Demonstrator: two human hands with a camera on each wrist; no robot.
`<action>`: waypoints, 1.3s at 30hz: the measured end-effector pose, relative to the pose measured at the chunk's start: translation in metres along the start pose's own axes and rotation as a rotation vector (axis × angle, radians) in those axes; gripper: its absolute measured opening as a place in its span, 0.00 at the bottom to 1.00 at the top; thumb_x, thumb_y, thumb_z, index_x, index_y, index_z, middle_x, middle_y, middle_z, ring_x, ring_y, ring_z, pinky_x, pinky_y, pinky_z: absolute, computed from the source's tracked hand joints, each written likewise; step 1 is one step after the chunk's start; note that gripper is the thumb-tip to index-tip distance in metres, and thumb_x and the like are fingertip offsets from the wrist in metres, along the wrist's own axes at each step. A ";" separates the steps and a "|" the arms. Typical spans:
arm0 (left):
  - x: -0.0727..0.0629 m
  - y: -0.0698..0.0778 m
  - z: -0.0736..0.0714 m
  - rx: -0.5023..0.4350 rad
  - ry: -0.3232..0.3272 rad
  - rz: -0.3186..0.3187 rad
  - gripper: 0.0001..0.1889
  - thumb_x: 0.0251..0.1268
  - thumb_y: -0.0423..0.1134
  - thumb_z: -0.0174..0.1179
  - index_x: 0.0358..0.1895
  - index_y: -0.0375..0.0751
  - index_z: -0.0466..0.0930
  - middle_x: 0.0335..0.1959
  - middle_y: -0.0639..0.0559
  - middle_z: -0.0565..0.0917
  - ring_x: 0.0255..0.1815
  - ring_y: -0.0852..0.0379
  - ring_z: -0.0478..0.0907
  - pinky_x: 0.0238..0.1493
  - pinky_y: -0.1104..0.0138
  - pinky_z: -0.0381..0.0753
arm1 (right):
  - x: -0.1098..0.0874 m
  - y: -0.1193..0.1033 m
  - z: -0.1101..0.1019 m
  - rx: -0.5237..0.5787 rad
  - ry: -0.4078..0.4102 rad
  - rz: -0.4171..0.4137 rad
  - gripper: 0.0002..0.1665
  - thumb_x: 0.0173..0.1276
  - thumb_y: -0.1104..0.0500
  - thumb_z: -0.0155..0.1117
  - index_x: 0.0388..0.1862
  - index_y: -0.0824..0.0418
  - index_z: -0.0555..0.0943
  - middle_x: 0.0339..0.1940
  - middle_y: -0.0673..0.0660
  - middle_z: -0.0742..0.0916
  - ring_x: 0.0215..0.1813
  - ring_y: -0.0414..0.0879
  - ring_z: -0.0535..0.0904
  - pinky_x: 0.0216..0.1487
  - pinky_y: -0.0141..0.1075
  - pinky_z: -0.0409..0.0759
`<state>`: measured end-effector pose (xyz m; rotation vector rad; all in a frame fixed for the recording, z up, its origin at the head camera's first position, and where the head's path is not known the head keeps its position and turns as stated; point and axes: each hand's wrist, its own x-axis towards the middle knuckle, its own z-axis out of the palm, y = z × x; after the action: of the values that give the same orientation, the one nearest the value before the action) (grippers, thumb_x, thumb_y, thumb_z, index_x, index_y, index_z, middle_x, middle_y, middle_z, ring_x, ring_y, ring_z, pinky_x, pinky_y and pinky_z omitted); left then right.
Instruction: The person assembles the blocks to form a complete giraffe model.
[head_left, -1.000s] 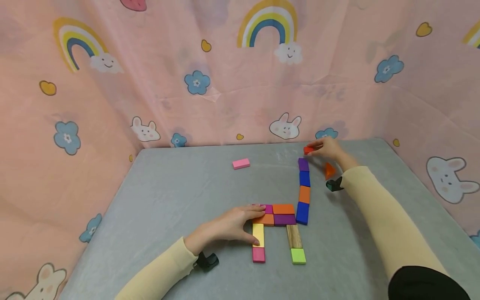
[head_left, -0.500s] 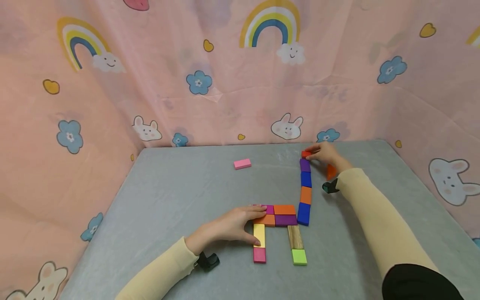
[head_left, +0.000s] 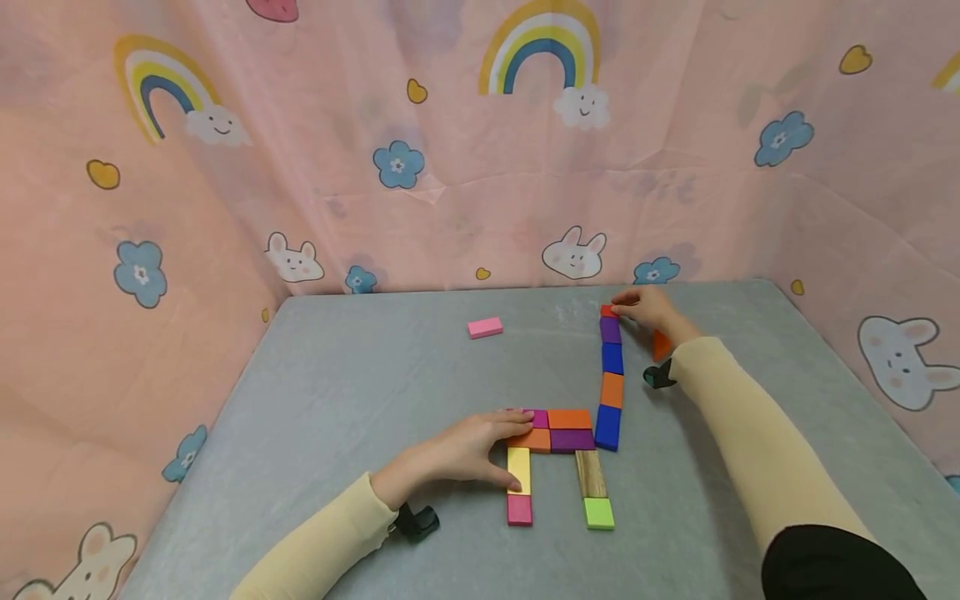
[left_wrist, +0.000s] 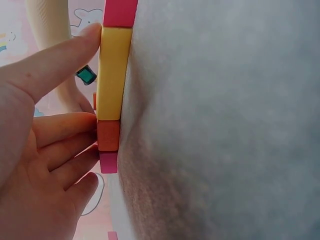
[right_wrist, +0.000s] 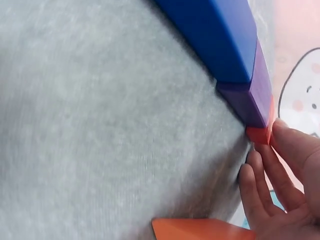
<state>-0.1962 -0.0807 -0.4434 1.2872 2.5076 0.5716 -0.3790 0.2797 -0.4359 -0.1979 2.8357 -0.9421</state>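
Note:
My right hand (head_left: 651, 310) pinches a small red block (head_left: 608, 310) at the far end of a column. Against it lies a purple block (right_wrist: 257, 92), then a blue block (head_left: 612, 358), an orange block (head_left: 612, 390) and another blue block (head_left: 607, 428). My left hand (head_left: 463, 450) rests over the left end of two stacked rows, fingertips on a magenta block (head_left: 539, 418) and an orange block (left_wrist: 108, 135). Its thumb touches a yellow block (left_wrist: 114, 72). Beside the rows' right half sit an orange block (head_left: 570, 419) and a purple block (head_left: 572, 441).
Two legs end in a dark pink block (head_left: 519, 510) and a lime block (head_left: 599, 513) below a wood-grain block (head_left: 590, 474). A light pink block (head_left: 485, 327) lies apart on the grey tabletop (head_left: 360, 375). An orange wedge (right_wrist: 200, 228) lies near my right wrist.
My right hand has brought the red block down and slightly left, against the purple block's far end. My left hand has kept its place on the blocks.

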 end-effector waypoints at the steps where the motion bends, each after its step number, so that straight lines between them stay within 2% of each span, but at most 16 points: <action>1: 0.000 0.000 0.000 0.000 -0.001 0.001 0.42 0.52 0.56 0.68 0.70 0.43 0.64 0.73 0.56 0.62 0.74 0.57 0.58 0.71 0.61 0.62 | 0.000 0.000 0.001 -0.003 0.005 0.005 0.24 0.72 0.54 0.55 0.59 0.69 0.75 0.58 0.71 0.78 0.59 0.65 0.72 0.59 0.54 0.73; 7: 0.001 0.001 0.001 0.005 -0.003 0.004 0.42 0.52 0.58 0.67 0.70 0.43 0.64 0.73 0.56 0.62 0.74 0.57 0.58 0.70 0.61 0.63 | -0.003 -0.005 0.003 -0.001 0.009 0.025 0.23 0.72 0.55 0.55 0.59 0.68 0.75 0.58 0.72 0.77 0.60 0.65 0.70 0.61 0.56 0.71; 22: 0.001 0.004 0.000 0.025 -0.002 0.009 0.43 0.52 0.57 0.68 0.69 0.42 0.65 0.73 0.54 0.63 0.73 0.56 0.59 0.70 0.62 0.63 | -0.005 0.000 0.002 0.000 -0.015 0.008 0.22 0.73 0.56 0.54 0.59 0.67 0.76 0.59 0.71 0.77 0.61 0.66 0.70 0.61 0.56 0.71; 29: 0.003 0.004 0.001 0.035 0.004 0.008 0.43 0.52 0.58 0.67 0.70 0.43 0.65 0.73 0.55 0.63 0.73 0.56 0.59 0.71 0.62 0.63 | -0.008 0.003 -0.001 0.041 -0.021 0.008 0.25 0.74 0.54 0.51 0.63 0.68 0.71 0.62 0.72 0.74 0.62 0.66 0.69 0.62 0.56 0.70; 34: 0.003 0.004 0.001 0.040 0.012 0.009 0.43 0.52 0.58 0.67 0.70 0.43 0.65 0.73 0.55 0.63 0.73 0.56 0.60 0.70 0.62 0.63 | -0.016 0.009 -0.010 0.094 0.054 0.003 0.27 0.74 0.52 0.51 0.62 0.69 0.71 0.60 0.72 0.75 0.60 0.66 0.70 0.60 0.56 0.71; 39: 0.001 0.002 0.002 0.017 0.010 -0.007 0.42 0.52 0.56 0.68 0.70 0.43 0.65 0.73 0.56 0.63 0.73 0.56 0.59 0.70 0.62 0.63 | -0.032 0.012 -0.019 0.070 0.169 -0.010 0.30 0.72 0.47 0.53 0.60 0.70 0.73 0.58 0.72 0.77 0.59 0.65 0.72 0.59 0.56 0.72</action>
<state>-0.1950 -0.0783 -0.4443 1.2834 2.5297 0.5582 -0.3515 0.3060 -0.4248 -0.1302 2.9496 -1.1084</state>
